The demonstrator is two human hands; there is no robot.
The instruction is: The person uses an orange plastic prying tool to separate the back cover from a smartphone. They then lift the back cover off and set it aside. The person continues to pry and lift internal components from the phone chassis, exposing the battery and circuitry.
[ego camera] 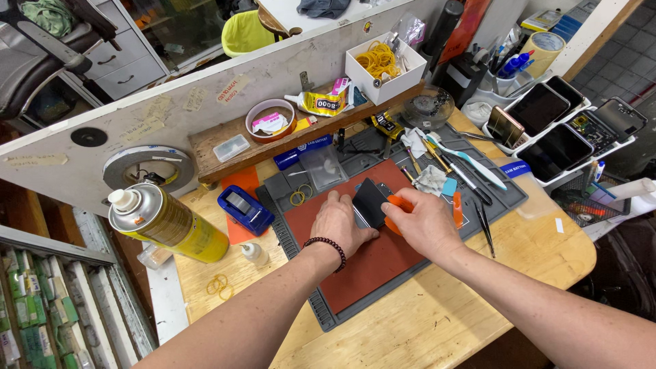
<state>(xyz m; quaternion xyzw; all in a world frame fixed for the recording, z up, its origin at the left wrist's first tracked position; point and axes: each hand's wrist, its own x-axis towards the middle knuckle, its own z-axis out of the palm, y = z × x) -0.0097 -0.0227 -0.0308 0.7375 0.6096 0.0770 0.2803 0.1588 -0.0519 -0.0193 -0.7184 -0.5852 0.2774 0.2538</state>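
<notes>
Holding phone [370,202]; white box [362,76] contains rubber bands [378,60].

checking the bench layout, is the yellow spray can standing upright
No, the yellow spray can lies on its side at the left end of the wooden table, nozzle pointing left.

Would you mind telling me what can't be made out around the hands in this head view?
- Orange tool: mostly hidden under the right hand.
- Phone: lower edge covered by the left hand; whether its screen is attached is unclear.
- Parts on the grey mat: too small to identify.
- Spray can: label blurred.
</notes>
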